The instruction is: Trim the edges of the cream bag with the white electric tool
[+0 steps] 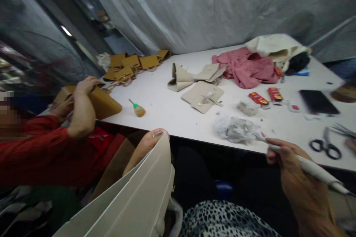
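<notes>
My left hand point(146, 146) grips the upper edge of a cream leather bag point(130, 200) that rests on my lap below the table edge; only the thumb and part of the hand show above it. My right hand point(294, 172) is closed around a white pen-shaped tool point(311, 168), held over the near table edge with its thin tip pointing left toward a crumpled clear plastic wad point(236, 129). Cream leather bag pieces point(201, 96) lie flat in the middle of the white table point(167, 114).
A person in a red sleeve point(41, 148) at the left handles a tan bag point(102, 102); several tan bags point(130, 64) sit behind. A small glue bottle point(137, 110), pink cloth point(246, 67), red boxes point(258, 99), black phone point(318, 102) and scissors point(325, 146) lie on the table.
</notes>
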Action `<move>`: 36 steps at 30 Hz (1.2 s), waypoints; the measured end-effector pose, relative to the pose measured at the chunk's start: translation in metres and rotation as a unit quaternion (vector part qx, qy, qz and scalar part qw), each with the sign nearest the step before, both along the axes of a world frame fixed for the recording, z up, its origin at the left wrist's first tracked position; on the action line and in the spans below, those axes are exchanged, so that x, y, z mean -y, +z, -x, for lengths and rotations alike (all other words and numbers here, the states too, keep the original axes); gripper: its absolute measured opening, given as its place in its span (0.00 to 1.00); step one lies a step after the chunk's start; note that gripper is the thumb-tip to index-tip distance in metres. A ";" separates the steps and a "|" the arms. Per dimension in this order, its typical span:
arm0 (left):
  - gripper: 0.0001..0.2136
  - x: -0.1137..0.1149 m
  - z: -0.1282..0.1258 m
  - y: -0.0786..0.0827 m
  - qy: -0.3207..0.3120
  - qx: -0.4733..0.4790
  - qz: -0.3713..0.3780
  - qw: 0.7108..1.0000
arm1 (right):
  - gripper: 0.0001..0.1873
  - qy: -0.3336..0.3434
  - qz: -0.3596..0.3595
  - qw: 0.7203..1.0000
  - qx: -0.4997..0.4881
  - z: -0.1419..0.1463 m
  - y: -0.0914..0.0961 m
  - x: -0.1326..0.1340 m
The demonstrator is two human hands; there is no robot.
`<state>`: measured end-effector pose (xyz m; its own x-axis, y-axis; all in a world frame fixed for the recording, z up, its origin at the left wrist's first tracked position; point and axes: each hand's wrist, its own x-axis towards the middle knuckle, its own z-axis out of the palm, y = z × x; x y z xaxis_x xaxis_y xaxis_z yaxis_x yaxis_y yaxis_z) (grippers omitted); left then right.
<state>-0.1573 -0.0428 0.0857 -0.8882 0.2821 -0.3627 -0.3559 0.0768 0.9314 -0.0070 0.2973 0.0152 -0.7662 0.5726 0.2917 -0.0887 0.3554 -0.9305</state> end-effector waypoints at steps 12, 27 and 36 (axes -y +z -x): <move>0.09 -0.138 -0.056 -0.082 -0.165 0.031 0.099 0.981 | 0.17 -0.078 -0.015 0.997 -0.003 0.041 -0.030 -0.028; 0.09 -0.161 -0.044 -0.079 -0.203 0.084 0.102 0.970 | 0.17 -0.003 -0.062 0.997 0.051 0.073 -0.061 -0.036; 0.11 -0.154 -0.040 -0.082 -0.156 0.090 0.120 0.976 | 0.15 0.035 -0.231 0.972 0.021 0.077 -0.052 -0.034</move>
<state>-0.1171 0.1117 0.0038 -0.6884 0.4169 -0.5935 -0.4365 0.4154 0.7981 -0.0841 0.3310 -0.0369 -0.8150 0.3345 0.4733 -0.0926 0.7310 -0.6761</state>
